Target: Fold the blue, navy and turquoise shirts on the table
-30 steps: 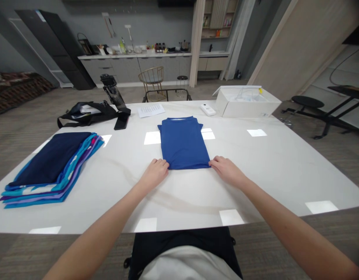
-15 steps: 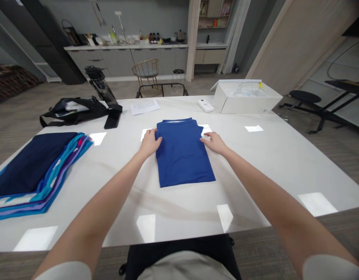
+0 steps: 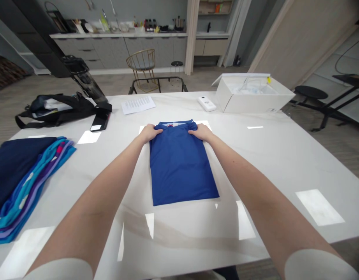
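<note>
A folded blue T-shirt [image 3: 182, 167] lies on the white table [image 3: 191, 237] in front of me, its neckline at the far end. My left hand [image 3: 150, 133] grips its far left corner, thumb on top and fingers tucked beneath. At the far right corner my right hand [image 3: 201, 132] pinches the cloth in the same way. The fabric bunches a little between the two hands near the collar. Fingers under the cloth are hidden.
Folded clothes [image 3: 24, 171] are stacked at the left. Behind them are a black bag [image 3: 59, 109], a phone [image 3: 100, 119] and a dark bottle [image 3: 86, 79]. A paper sheet [image 3: 138, 104], a white device [image 3: 206, 104] and an open white box [image 3: 252, 97] line the far side.
Both hands have closed on the shirt's far corners, the right moving inward onto the cloth. The collar has wrinkled and the shirt appears slightly nearer. The camera view has shifted.
</note>
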